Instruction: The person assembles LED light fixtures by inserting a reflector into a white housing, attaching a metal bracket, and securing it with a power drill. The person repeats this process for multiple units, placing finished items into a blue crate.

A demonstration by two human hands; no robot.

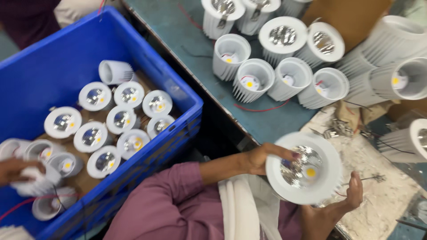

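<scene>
Both hands grip round white downlight with shiny reflector [304, 169]: left hand [262, 158] pinches rim, right hand [342, 202] cups underside; best keep fingers off reflector, support steady

This was a light-fitting assembly workshop. Left of the hands stood a blue plastic crate [175, 95] filled with white LED downlights [121, 119]. Beyond the hands, more unfinished downlight housings [254, 80] with loose red wires [262, 109] crowded a worn teal workbench [178, 31], with small metal spring clips [336, 130] nearby.
</scene>
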